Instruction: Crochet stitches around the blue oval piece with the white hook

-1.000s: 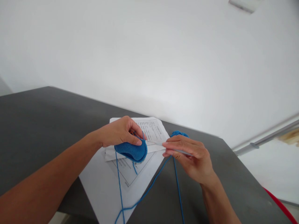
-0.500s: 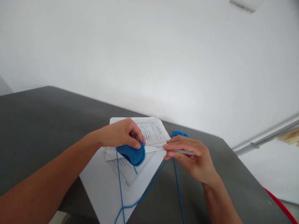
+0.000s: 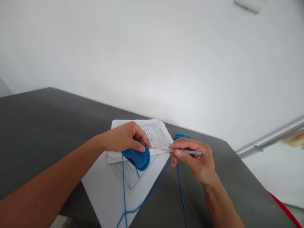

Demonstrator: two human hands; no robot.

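My left hand [image 3: 129, 137] pinches the upper edge of a blue crochet piece [image 3: 140, 158], which is rounded and cupped. Between the thumb and fingers of my right hand [image 3: 193, 155] is a crochet hook [image 3: 184, 151] with a pale handle. Its thin metal shaft reaches left to the edge of the piece by my left fingertips; the very tip is too small to make out. Blue yarn [image 3: 123, 186] hangs from the piece, and a short tail dangles beneath it. A bit of orange shows near my left thumb.
Printed sheets [image 3: 154, 131] lie under my hands on the dark grey table [image 3: 59, 123]. A bundle of blue yarn [image 3: 181, 136] sits behind my right hand, and strands run toward the front edge. A white wall [image 3: 152, 63] rises along the table's far side.
My left hand and the crochet piece have shifted slightly right. The crochet hook has turned in my right hand and lies more level, its handle a little further right.
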